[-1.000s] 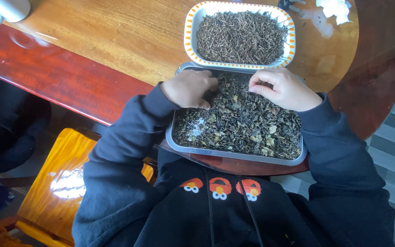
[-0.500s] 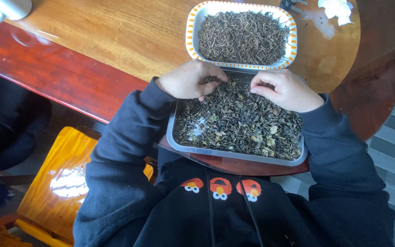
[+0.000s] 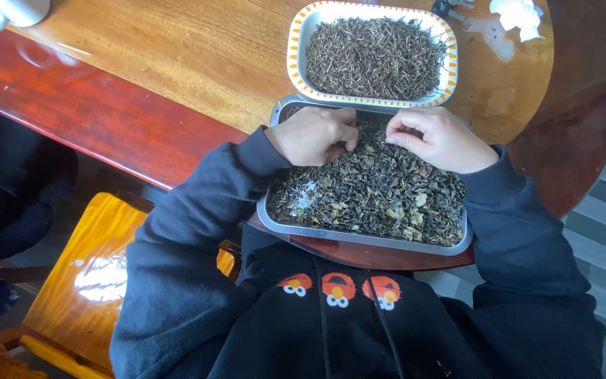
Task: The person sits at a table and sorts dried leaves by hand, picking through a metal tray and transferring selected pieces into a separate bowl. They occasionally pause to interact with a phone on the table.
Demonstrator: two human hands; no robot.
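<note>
Metal tray (image 3: 275,219) of dried green leaves (image 3: 380,193) at the near edge of the wooden counter (image 3: 177,63). Both hands rest on the leaves at the tray's far end: left hand (image 3: 313,135) curled, fingertips pinched into the leaves; right hand (image 3: 440,138) with fingers drawn narrow on a few bits. Just beyond, touching the tray, an orange-rimmed dish (image 3: 296,42) holds dark stems (image 3: 376,56). A white mug (image 3: 12,10) stands at the far left corner.
</note>
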